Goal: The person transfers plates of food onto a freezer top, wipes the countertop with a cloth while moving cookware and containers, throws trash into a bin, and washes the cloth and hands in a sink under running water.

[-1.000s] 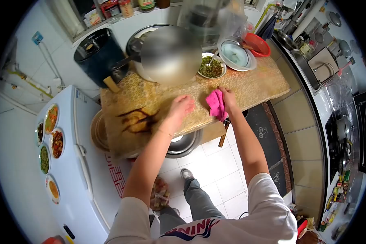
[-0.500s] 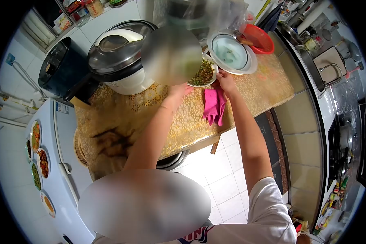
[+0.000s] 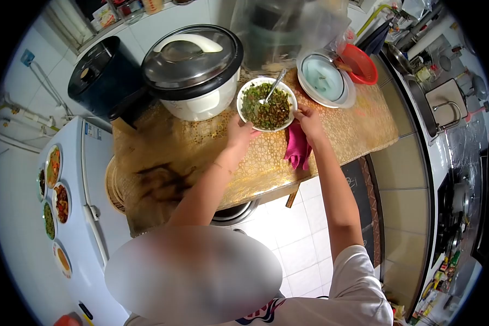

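Head view shows, as the largest thing, a gold-patterned table; on it stands a lidded white cooker, and beside this is the bowl of chopped food. The left hand and the right hand grip its two sides (whether its base touches the table, I cannot tell). Near the right hand hangs a pink cloth; a spoon leans in the food. The present step seems to be holding the bowl; moving it would call for level, even support.
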`<state>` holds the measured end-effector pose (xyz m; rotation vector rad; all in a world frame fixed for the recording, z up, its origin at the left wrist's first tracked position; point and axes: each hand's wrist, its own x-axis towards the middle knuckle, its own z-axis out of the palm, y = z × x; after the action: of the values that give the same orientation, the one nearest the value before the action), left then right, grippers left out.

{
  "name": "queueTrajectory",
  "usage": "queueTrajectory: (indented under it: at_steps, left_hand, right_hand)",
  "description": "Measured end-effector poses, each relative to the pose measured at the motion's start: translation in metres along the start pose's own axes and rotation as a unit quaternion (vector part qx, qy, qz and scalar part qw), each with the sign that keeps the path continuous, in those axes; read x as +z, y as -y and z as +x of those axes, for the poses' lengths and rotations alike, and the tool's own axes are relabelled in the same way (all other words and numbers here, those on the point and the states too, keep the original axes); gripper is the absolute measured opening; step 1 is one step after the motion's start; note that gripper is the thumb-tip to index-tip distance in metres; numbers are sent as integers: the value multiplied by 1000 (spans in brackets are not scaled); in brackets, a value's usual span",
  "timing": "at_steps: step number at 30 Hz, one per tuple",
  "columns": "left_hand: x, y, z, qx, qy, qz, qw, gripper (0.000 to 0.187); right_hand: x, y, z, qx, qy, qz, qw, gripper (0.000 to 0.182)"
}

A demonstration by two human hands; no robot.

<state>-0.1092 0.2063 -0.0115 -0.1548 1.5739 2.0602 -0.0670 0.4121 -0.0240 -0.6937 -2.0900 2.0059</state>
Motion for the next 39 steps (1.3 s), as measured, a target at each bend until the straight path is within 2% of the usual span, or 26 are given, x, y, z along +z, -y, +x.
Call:
queueTrajectory:
  at_steps: [2, 5, 9, 10, 16, 23, 28, 31, 32, 33, 37, 39]
  left_hand:
    - [-8, -4, -19, -9, 2, -15, 1000, 36]
    - [-26, -6, -51, -32, 11, -26, 999, 36]
    - [-44, 0, -79, -32, 64, -82, 994, 36]
    - [-48, 0, -88, -35, 70, -93, 993, 36]
    - [-127, -14, -183, -9, 65, -82, 994, 38]
    - [-239, -29, -298, 70, 37, -76, 994, 38]
    - [-349, -32, -408, 107, -70, -75, 989, 40]
    - [-402, -32, -454, 117, -132, -62, 982, 41]
    - [-422, -30, -468, 112, -158, -54, 980, 42]
    - [-436, -28, -480, 112, -166, -57, 978, 42]
    - [-504, -16, -507, 136, -186, -104, 968, 44]
    - [-541, -10, -511, 147, -205, -135, 958, 41]
  right_hand:
    - [2, -2, -14, -14, 9, -39, 999, 29]
    - [10, 5, -52, -39, 2, -24, 999, 29]
    - [13, 18, -95, -50, -2, -18, 999, 26]
    - [14, 15, -102, -84, -3, -38, 996, 26]
    - [83, 29, -193, -93, 34, 31, 995, 27]
    - [190, 50, -284, -50, 141, 74, 986, 31]
    - [312, 50, -362, -54, 241, 94, 965, 27]
    - [372, 35, -397, -10, 292, 118, 949, 29]
    - [394, 28, -410, -14, 284, 121, 951, 24]
    - [409, 24, -417, -21, 317, 107, 942, 22]
    - [480, 9, -450, 12, 333, 125, 934, 20]
    - [523, -1, -458, -10, 349, 127, 928, 23]
